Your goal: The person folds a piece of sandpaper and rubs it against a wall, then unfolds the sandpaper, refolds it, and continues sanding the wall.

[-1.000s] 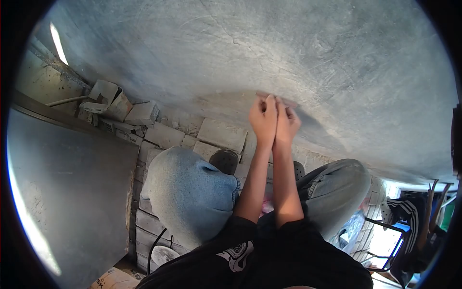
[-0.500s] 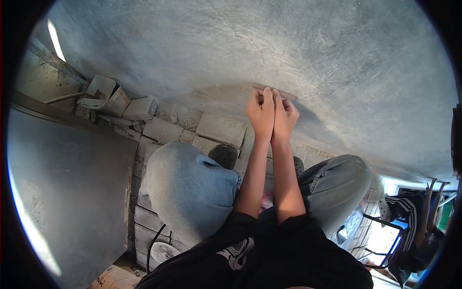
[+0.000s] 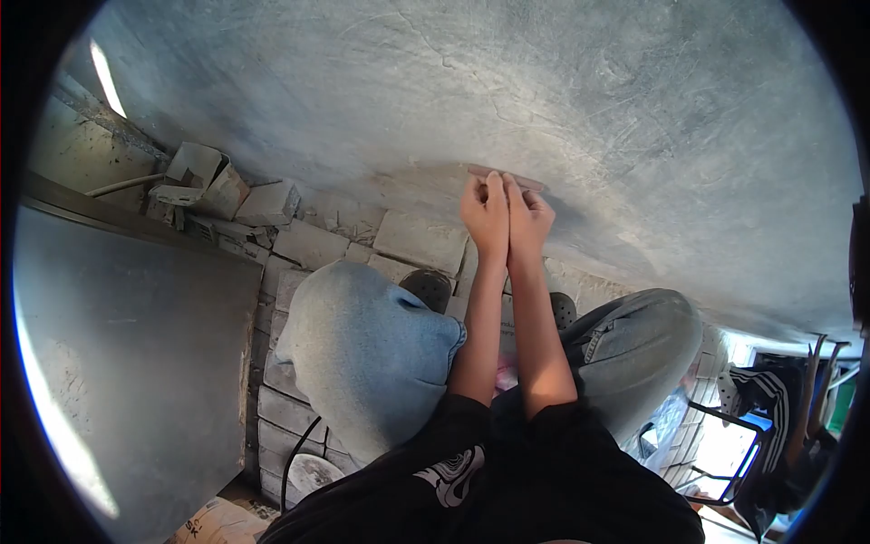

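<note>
A thin reddish-brown bar that looks like a sanding block point(image 3: 528, 183) lies against the grey plastered wall point(image 3: 362, 100). My left hand point(image 3: 486, 213) grips it near its left end, fingers bent around it. Pressed close alongside, my right hand point(image 3: 529, 216) is closed on the same block, further right. Both forearms reach forward between my bent knees. The palms and most of the block's body hide behind my fingers, and a shadow falls on the wall to its right.
Bricks or pavers point(image 3: 421, 243) form the floor at the wall's foot. A torn carton point(image 3: 204, 177) sits on the left, beside a large grey panel point(image 3: 145, 335). A white round lid-like thing point(image 3: 313, 476) is near my left leg; a black-framed chair point(image 3: 725, 453) stands at right.
Both hands and the sanding block have shifted slightly left and down along the wall. The grip looks the same.
</note>
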Action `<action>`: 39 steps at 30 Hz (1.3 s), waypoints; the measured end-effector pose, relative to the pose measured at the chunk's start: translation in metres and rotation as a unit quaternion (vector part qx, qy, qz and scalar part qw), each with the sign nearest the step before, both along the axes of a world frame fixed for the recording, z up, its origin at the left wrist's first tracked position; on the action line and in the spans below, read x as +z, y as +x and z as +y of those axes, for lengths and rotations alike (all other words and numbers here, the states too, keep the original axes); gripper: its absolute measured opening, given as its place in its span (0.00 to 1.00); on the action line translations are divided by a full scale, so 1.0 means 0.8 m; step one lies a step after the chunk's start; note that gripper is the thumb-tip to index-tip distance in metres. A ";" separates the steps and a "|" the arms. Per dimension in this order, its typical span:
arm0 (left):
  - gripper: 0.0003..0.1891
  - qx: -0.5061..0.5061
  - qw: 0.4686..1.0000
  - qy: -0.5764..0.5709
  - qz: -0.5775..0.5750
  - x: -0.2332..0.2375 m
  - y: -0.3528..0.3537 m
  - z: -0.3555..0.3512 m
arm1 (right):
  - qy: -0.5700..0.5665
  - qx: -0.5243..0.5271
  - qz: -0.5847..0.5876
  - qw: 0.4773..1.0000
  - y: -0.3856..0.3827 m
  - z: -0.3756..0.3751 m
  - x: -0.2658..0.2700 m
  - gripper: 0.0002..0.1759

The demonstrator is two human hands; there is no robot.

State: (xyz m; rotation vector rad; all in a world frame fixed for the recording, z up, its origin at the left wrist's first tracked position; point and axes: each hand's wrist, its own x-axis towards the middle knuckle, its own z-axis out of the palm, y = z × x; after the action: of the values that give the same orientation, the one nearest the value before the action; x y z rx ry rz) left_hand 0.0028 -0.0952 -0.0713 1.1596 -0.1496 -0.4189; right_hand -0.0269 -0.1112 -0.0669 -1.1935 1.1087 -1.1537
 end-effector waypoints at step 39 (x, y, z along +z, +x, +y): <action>0.10 0.012 0.999 0.033 -0.025 -0.013 0.003 -0.001 | 0.069 -0.004 -0.066 0.995 0.003 0.009 0.000 0.15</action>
State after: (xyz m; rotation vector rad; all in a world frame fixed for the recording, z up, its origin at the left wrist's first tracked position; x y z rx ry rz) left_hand 0.0048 -0.0962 -0.0817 1.2366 -0.1668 -0.3764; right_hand -0.0249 -0.1044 -0.0666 -0.9936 1.0749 -1.1264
